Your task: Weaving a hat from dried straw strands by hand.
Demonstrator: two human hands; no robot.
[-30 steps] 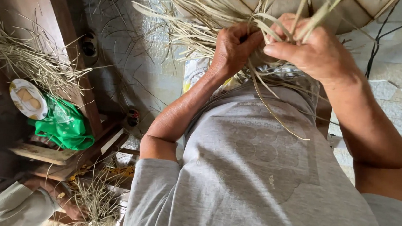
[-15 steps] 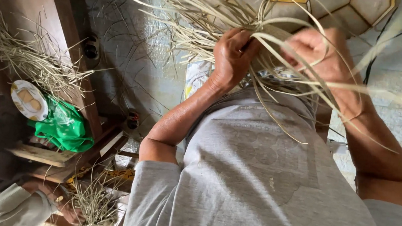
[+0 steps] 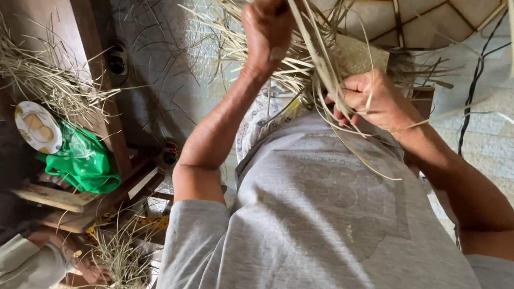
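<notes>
My left hand [image 3: 270, 25] is raised high and closed around a bunch of long, pale dried straw strips [image 3: 301, 61]. Lower and closer to my grey shirt, my right hand [image 3: 378, 102] grips other strips of the same bundle. Loose strip ends fan out past both hands. Just behind the right hand lies a woven piece of mat [image 3: 358, 54], from which the strips seem to come. My forearms cover part of the bundle.
A loose sheaf of dried straw [image 3: 34, 75] leans against a wooden post [image 3: 68, 35] at left. Below it are a green bag [image 3: 85, 160] and a round white lid [image 3: 38, 126]. Black cables [image 3: 477, 77] cross the tiled floor at right. Another person's hand [image 3: 74, 252] holds straw at the bottom left.
My left hand has lifted up and away with its bunch of strips. My right hand has dropped lower, toward my chest. The two hands, close together before, are now apart.
</notes>
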